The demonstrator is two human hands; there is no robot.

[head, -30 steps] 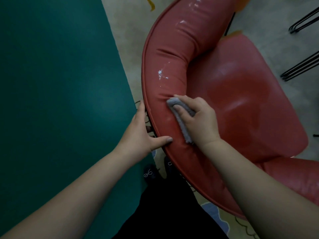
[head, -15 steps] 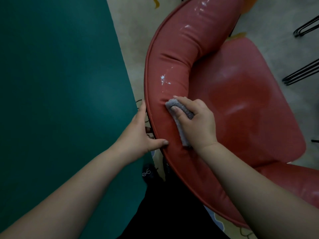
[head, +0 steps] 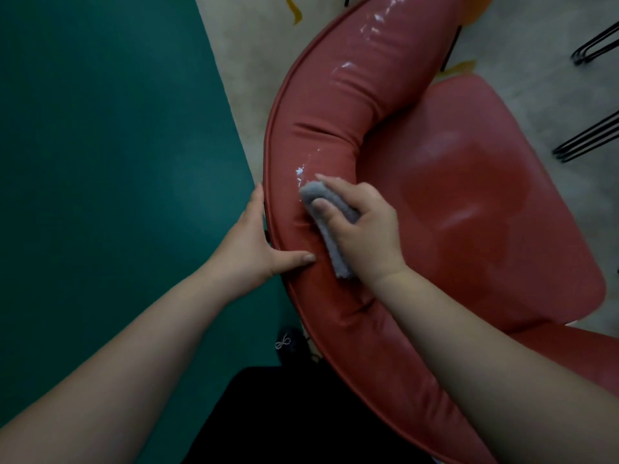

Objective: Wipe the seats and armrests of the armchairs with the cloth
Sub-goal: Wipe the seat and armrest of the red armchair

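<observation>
A red leather armchair fills the right half of the view, its curved padded armrest wrapping around the seat. My right hand presses a folded grey cloth onto the armrest's top, just below some white specks. My left hand grips the armrest's outer edge, thumb lying on the top and fingers down the outside.
A dark green floor lies to the left, with a beige patterned rug under the chair. Black metal legs of other furniture stand at the right edge. My dark trousers and a shoe are below.
My right hand has slid the cloth along the armrest, up to the white specks. The left hand has kept its grip on the edge.
</observation>
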